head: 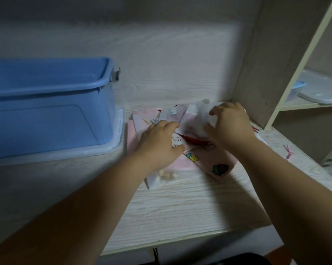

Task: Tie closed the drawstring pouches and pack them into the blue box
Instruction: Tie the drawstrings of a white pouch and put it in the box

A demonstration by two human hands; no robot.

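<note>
A heap of pink and white drawstring pouches [209, 161] with cartoon prints and red cords lies on the pale wooden desk, right of centre. My left hand [159, 142] rests on the left side of the heap, fingers curled over a white printed pouch. My right hand [230, 123] grips a white gauzy pouch [195, 119] at the back of the heap. The blue box [50, 104] stands open on the desk at the left, on a clear lid; its inside is hidden from here.
A vertical shelf panel [257, 60] rises just right of the heap, with shelves beyond it holding a clear lid [322, 92]. A small pink cord scrap [288, 152] lies on the desk at the right. The desk's front edge [180, 243] runs below my forearms.
</note>
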